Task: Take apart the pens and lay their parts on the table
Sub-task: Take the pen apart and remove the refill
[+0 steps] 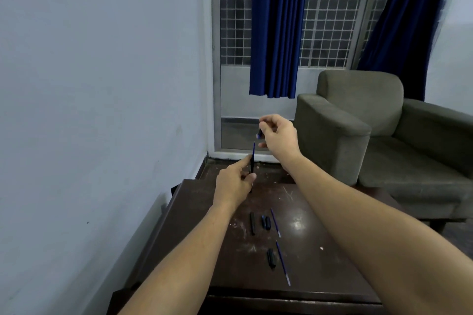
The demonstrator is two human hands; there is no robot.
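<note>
My left hand (236, 181) grips a dark pen barrel (251, 167) held upright above the far end of the table, with a thin blue refill (253, 149) sticking up out of it. My right hand (277, 135) is raised just above and pinches a small dark pen piece (259, 134), apart from the refill tip. On the dark wooden table (320, 250) lie a black barrel (253, 223), two short dark caps (265, 222), a blue refill (275, 222), another black piece (271, 258) and a second blue refill (282, 262).
A grey armchair (384, 130) stands right of the table, close to its far right corner. A white wall runs along the left. Behind are a grilled glass door and blue curtains (277, 28). The table surface is scratched and glossy.
</note>
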